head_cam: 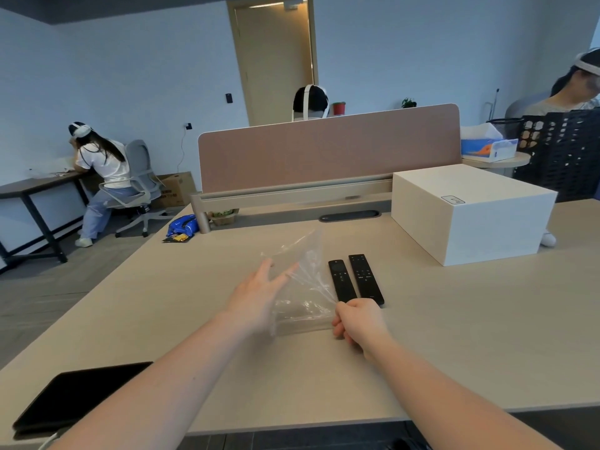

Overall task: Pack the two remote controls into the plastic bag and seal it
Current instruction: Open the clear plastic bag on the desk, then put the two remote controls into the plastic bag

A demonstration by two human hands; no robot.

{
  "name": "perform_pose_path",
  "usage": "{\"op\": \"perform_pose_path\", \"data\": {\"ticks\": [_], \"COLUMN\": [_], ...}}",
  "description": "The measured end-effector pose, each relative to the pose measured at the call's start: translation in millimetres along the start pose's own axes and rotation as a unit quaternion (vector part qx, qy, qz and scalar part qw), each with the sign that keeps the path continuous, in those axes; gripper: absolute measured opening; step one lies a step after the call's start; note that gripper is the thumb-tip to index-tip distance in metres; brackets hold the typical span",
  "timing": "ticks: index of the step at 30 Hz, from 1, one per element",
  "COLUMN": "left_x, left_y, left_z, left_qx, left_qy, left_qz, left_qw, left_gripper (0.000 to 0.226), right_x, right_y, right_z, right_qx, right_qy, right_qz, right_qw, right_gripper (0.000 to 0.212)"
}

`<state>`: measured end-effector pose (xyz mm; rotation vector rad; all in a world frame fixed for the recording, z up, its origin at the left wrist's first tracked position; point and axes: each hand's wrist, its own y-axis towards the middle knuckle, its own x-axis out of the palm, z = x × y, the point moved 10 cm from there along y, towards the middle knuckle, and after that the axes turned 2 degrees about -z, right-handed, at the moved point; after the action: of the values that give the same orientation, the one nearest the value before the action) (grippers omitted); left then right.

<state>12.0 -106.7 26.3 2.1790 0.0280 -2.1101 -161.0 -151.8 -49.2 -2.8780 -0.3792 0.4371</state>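
The bag (302, 287) is clear, empty and raised off the table (454, 336), just left of the two remotes (355, 279). The remotes lie side by side on the table, touching or nearly so, long axes pointing away from the person. Neither is in the bag yet.

The right hand (357, 321) is closed in a pinch on the bag's near right edge, directly in front of the near ends of the remotes. The left hand (259, 293) is open with fingers spread; its fingertips lie against the bag's left face, and whether they grip the film cannot be told.

The step in hand appears to be opening the bag's mouth. Which edge carries the mouth and seal cannot be made out through the clear film.

To do the step well:
- Locate the seal strip first, and turn that edge toward the remotes.
- Hold one lip with the right hand and part the other with the left fingers.
- Keep the film taut so that the thin layers do not cling together.
- Open the mouth wider than both remotes together, since they lie as a pair.
- Keep the bag low and close to the remotes for a short transfer.
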Motion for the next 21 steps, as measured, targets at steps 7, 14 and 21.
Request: {"op": "perform_pose_path", "data": {"ticks": [7,14,21], "left_x": [-17.0,-14.0,-29.7], "left_y": [2.4,-8.4,-16.1], "left_z": [-13.6,-23.2,-5.7], "left_qx": [-0.012,0.03,0.066], "left_qy": [-0.096,-0.078,-0.119], "left_qz": [0.059,0.053,0.133], "left_qw": [0.994,0.995,0.982], "left_gripper": [0.05,0.035,0.012], "right_x": [1.4,-11.7,-6.6], "right_y": [2.4,-9.5,-4.1], "right_z": [3.3,-20.1,-29.7], "right_qx": [0.029,-0.133,-0.122], "right_qy": [-0.024,-0.117,-0.301], "right_qz": [-0.024,0.106,0.119], "right_qw": [0.999,0.978,0.938], "right_gripper": [0.028,0.042,0.036]}}
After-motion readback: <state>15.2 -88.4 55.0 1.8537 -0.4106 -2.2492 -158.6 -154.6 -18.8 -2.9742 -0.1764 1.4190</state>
